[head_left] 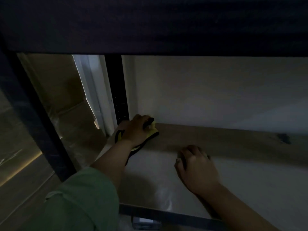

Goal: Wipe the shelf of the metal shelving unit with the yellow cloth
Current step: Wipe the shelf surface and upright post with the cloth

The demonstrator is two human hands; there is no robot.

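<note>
My left hand (134, 130) presses the yellow cloth (152, 131) with dark edging flat against the far left corner of the pale shelf (150, 185), next to the black rear post (119, 90). Only the cloth's edges show around my fingers and wrist. My right hand (196, 165) rests on the shelf to the right, fingers curled and apart, holding nothing. The scene is dim under the shelf above.
The dark upper shelf (150, 25) hangs low overhead. A black front post (31, 114) stands at left, with a wrapped cardboard box (66, 100) behind it. A wooden strip (225, 140) lines the back. The shelf's dark front rim (166, 214) runs below.
</note>
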